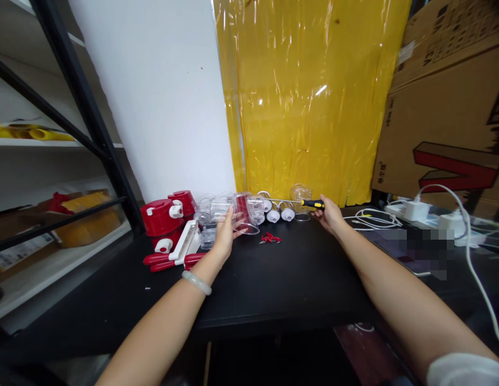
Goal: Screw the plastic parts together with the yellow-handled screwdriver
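My left hand (225,230) is closed around a clear plastic cup-like part with a red section (242,208), lying on its side just above the black table. In my right hand (329,215) is a screwdriver (313,204) with a black and yellow handle, its long shaft pointing left. Behind the shaft lie several white-ended cylinders (273,215). Small red pieces (270,238), perhaps screws, lie in a heap between my hands. Left of my left hand are other clear containers (208,238), a white frame-like part (187,242) and red-handled pieces (159,261).
Red housings (158,217) stand at the table's back left, near a black metal shelf frame (72,75). White chargers and cables (416,209) lie at the right beside a dark flat device (394,249). Cardboard (446,107) and a yellow plastic curtain (314,134) stand behind the black table (281,289).
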The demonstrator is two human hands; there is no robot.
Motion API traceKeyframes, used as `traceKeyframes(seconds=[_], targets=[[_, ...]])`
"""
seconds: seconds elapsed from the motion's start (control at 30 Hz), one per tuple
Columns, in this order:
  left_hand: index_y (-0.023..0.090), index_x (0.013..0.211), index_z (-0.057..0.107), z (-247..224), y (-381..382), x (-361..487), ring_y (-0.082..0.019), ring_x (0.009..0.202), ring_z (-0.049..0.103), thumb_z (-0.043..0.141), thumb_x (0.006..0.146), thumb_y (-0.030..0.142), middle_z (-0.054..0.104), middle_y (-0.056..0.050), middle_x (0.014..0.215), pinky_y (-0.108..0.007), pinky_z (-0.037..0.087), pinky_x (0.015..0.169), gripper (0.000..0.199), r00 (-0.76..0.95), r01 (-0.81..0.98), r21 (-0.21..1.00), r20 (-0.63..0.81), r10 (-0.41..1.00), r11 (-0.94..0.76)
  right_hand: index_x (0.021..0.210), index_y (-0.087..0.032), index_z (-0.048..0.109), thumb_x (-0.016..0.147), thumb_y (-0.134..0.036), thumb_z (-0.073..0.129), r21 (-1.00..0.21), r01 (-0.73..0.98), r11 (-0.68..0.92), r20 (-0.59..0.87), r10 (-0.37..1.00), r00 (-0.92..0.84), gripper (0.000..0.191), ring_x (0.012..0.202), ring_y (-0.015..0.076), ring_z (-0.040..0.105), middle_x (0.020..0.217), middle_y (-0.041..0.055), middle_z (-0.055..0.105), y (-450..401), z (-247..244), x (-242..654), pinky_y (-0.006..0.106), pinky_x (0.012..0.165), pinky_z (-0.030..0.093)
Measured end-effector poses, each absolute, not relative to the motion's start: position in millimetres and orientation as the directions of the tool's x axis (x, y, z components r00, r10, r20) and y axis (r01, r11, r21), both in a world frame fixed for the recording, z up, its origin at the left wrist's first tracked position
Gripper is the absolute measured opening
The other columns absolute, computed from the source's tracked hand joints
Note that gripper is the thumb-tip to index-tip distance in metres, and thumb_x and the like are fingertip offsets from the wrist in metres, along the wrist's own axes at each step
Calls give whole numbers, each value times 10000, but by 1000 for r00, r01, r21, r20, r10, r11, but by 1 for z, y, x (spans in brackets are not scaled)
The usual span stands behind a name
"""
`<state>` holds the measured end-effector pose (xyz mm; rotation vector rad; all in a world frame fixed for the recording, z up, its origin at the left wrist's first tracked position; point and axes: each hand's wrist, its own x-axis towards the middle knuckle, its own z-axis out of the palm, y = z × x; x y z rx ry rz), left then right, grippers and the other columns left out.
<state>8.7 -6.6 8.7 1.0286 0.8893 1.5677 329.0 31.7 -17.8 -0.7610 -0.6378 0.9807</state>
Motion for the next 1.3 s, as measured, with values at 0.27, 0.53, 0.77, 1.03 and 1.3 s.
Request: traceKeyframes(seconds=[0.27,0.53,0.77,1.03,1.3], targets=[[167,1162,610,9,-7,9,-256,1019,723,643,895,550,683,-169,1236,-311,629,682,468,-117,-346,915,178,977,-208,745,-227,491,918,-321,525,-727,-617,301,94,934,346,199,456,116,504,532,-34,535,30,-15,334,235,481,500],[159,1114,631,9,-6,8,-258,1002,723,669,870,569,687,-166,1218,-316,628,674,480,-135,-352,912,172,976,-209,730,-250,425,887,-475,670,-809,-454,375,182,892,413,368,321,90,319,372,-114,298,33,-22,328,232,428,454],[151,1161,600,10,-6,8,-244,977,725,649,891,556,685,-167,1211,-314,627,664,489,-143,-350,915,161,977,-202,746,-223,493,840,-211,603,-726,-621,294,62,928,367,145,465,105,511,549,-52,540,27,-11,327,241,508,520],[154,1169,579,12,-9,10,-247,976,720,615,924,522,674,-165,1213,-312,623,627,443,-130,-341,917,169,977,-204,724,-232,498,975,-488,481,-801,-479,358,151,896,417,360,335,107,382,410,-60,425,29,-19,329,245,407,437],[154,1168,587,9,-6,9,-265,998,720,622,926,490,679,-175,1212,-330,625,631,416,-129,-347,915,173,976,-208,785,-230,534,808,-267,699,-727,-579,370,137,904,406,170,423,92,467,518,-70,524,33,-18,330,220,470,476]])
